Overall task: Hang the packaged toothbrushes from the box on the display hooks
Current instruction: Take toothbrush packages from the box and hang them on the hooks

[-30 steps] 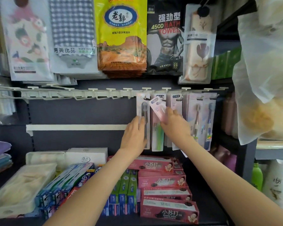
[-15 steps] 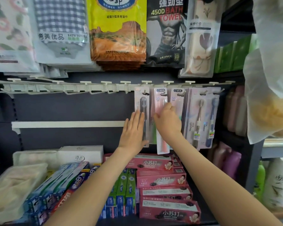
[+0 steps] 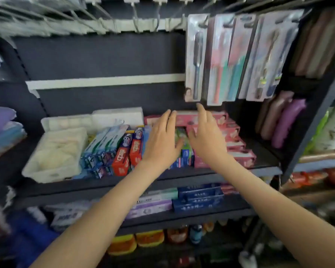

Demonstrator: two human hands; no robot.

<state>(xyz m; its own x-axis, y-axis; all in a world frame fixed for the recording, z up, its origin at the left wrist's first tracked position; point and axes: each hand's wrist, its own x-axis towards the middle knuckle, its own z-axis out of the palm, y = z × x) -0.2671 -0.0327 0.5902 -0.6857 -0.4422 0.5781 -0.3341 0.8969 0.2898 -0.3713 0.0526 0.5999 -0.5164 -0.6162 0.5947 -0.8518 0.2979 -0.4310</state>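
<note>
Several packaged toothbrushes [image 3: 228, 57] hang side by side from the white display hooks [image 3: 157, 18] at the upper right of the dark back panel. The leftmost pack holds a dark brush [image 3: 195, 60]; beside it hangs a pink and green pack [image 3: 219, 62]. My left hand [image 3: 162, 140] and my right hand [image 3: 207, 138] hover below the packs, over the toothpaste shelf, fingers spread and holding nothing. My right fingertips are just under the packs' lower edges. No box of toothbrushes is in view.
Toothpaste cartons [image 3: 122, 151] and pink boxes [image 3: 238, 149] fill the shelf under my hands. A white tray [image 3: 54, 153] stands at the left. Bare hooks [image 3: 97, 22] run leftward along the rail. More boxed goods [image 3: 197, 198] sit on the lower shelf. Purple pouches [image 3: 286, 122] lean at the right.
Both hands have let go of the hanging packs and dropped below them. The pink pack now hangs on its hook. The view has tilted downward, showing lower shelves.
</note>
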